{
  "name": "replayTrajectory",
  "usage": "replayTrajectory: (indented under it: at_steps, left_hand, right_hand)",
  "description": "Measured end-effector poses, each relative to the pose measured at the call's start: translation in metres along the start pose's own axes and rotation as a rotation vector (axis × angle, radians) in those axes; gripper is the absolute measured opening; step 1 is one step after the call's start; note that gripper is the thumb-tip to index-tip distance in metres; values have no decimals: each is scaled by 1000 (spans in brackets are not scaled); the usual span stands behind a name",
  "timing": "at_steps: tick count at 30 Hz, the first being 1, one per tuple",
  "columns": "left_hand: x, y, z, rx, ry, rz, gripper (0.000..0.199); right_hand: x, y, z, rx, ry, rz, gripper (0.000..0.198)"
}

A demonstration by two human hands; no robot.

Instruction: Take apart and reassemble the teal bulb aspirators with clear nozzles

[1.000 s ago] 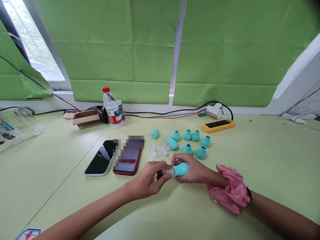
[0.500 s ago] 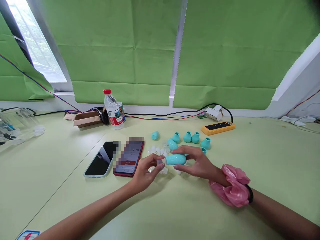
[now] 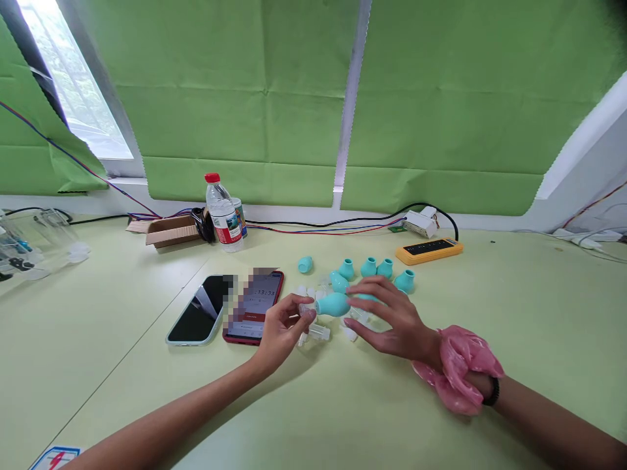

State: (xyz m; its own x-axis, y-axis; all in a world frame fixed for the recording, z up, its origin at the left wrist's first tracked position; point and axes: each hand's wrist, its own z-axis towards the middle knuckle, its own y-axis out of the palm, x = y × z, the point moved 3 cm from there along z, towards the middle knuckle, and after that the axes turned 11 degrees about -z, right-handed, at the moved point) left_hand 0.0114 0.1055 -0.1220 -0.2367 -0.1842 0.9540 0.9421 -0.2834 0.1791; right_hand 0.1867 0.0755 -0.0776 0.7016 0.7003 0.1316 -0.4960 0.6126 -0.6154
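Observation:
My left hand (image 3: 284,331) pinches a clear plastic piece (image 3: 307,309) between thumb and fingertips. A glossy turquoise squeeze bulb (image 3: 334,305) sits on the end of that piece, pointing right and held just above the table. My right hand (image 3: 394,320) is open beside the bulb's round end, its fingers and thumb spread apart. Loose clear plastic pieces (image 3: 319,332) lie under and around both hands, partly hidden. Behind them stand several more turquoise bulbs (image 3: 368,267), some partly covered by my right hand.
Two phones, one dark-screened (image 3: 198,310) and one red-cased (image 3: 255,313), lie left of my hands. Farther back are a water bottle (image 3: 224,215), a cardboard tray (image 3: 171,232) and a yellow power strip (image 3: 430,250). Clear containers (image 3: 42,241) lie at far left.
My right hand has let go of the turquoise bulb and opened, drawing slightly to the right. The bulb now stays with my left hand, a little farther left.

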Motion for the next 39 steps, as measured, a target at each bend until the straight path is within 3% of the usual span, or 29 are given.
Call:
replayTrajectory:
  at_steps: [3, 9, 12, 17, 22, 26, 32, 39]
  left_hand:
    - [0, 1, 0, -14, 7, -11, 21]
    - [-1, -1, 0, 18, 31, 0, 20]
    - [-2, -5, 0, 76, 72, 72, 19]
    - [-2, -10, -3, 157, 164, 208, 21]
    - [6, -10, -5, 185, 315, 298, 24]
    - [11, -7, -8, 144, 480, 330, 19]
    - [6, -2, -13, -14, 420, 317, 14]
    - [1, 7, -25, -249, 466, 599, 23]
  right_hand:
    - [5, 6, 2, -118, 47, -17, 34]
    - [-2, 11, -6, -122, -88, 2, 6]
    - [0, 12, -6, -149, -24, 16, 2]
    - [15, 21, -8, -465, 138, -58, 24]
    - [15, 25, -13, -753, 46, -106, 30]
    - [12, 25, -13, -795, 35, -98, 32]
    - [7, 24, -10, -726, 42, -105, 31]
    - [2, 35, -22, -794, 21, -114, 17]
